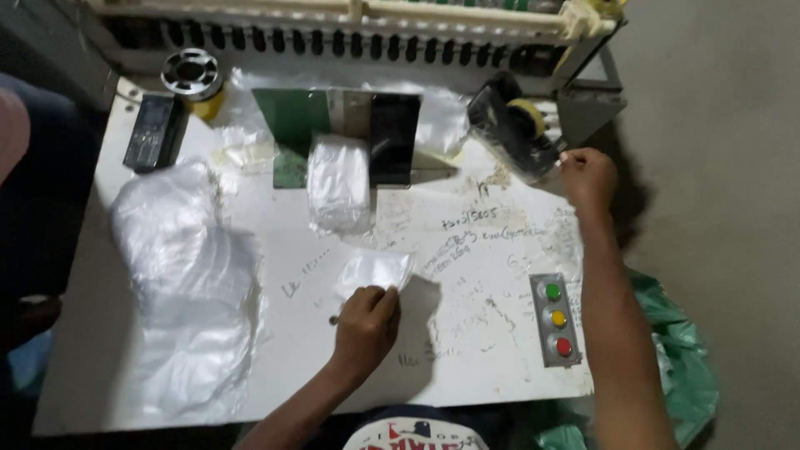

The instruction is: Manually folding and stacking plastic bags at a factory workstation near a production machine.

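A: Clear plastic, small bag [375, 271], lies flat on the white counter [492, 350], near-centre. Left hand [365, 321] rests on its near edge, fingers curled down, pinning or pinching the film. How tight the grip is, I cannot tell.

B: Right hand?

A: Right hand [587, 177] is stretched to the far right of the counter, fingers closed to a pinch at the near end of a black tape dispenser [512, 133]. Something thin and pale sits at the fingertips; too small to say what it is.

B: Other items on the counter?

A: A stack of clear bags [337, 183] stands just beyond the small bag, apart from it. A larger crumpled heap of plastic film [192, 283] covers the left side. Far left: a dark handset [150, 132], and beside it a metal spool [192, 73] on a yellow base. A dark flat device [393, 137] lies right of the stack, a green plate [292, 125] to its left. A panel with green, yellow and red buttons [556, 318] is set into the near right of the counter.

B: Surface condition?

A: Counter is scribbled with handwriting and scuffed. Green plastic sacking [687, 358] hangs off the near right edge, below counter level.
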